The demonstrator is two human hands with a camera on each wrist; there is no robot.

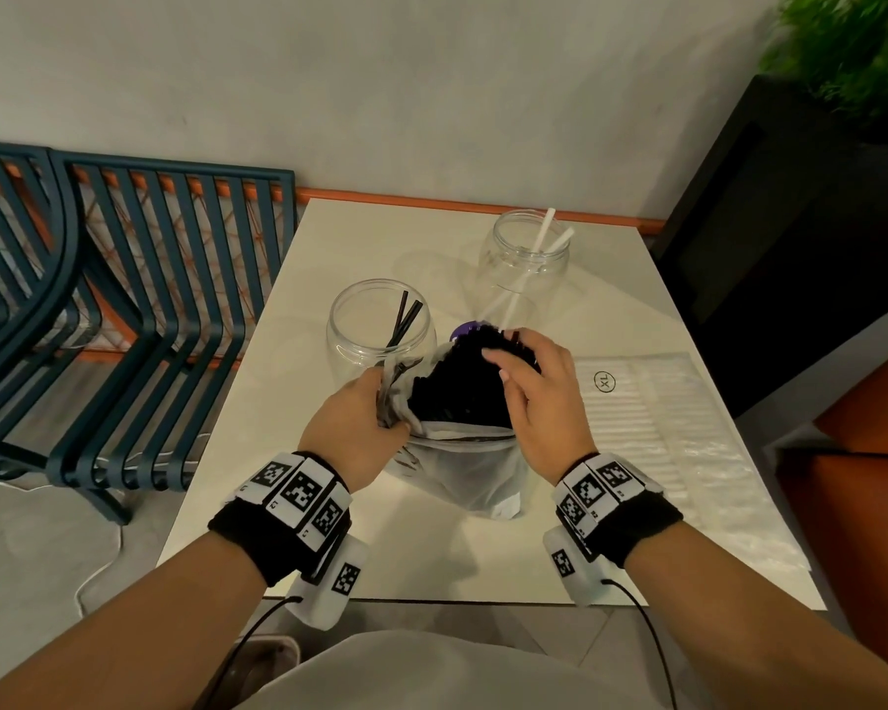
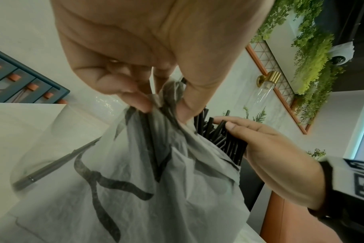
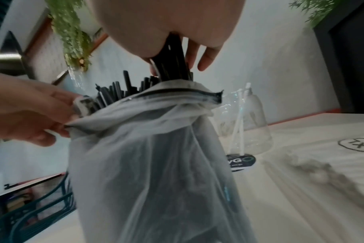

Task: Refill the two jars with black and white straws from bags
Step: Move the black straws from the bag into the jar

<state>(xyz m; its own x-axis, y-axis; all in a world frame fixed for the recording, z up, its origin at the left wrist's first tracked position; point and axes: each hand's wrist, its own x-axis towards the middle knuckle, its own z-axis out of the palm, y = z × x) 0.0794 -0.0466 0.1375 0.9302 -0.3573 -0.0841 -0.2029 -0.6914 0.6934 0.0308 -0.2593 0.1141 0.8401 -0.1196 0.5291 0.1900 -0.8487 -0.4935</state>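
A translucent grey bag point(image 1: 462, 468) stands upright on the white table point(image 1: 431, 556), with black straws point(image 1: 457, 386) sticking out of its open top. My left hand point(image 1: 365, 417) pinches the bag's rim point(image 2: 162, 98) on the left side. My right hand point(image 1: 529, 381) grips a bundle of black straws point(image 3: 175, 65) at the bag's mouth. Just behind the bag, a clear jar point(image 1: 365, 320) holds two black straws. Farther back right, a second clear jar point(image 1: 524, 269) holds two white straws point(image 3: 238, 125).
A flat clear bag of white straws point(image 1: 677, 427) marked XL lies on the table's right side. A dark round label point(image 3: 241, 162) sits by the white-straw jar. Blue metal chairs point(image 1: 139, 310) stand left of the table, and a black planter point(image 1: 790, 222) stands to the right.
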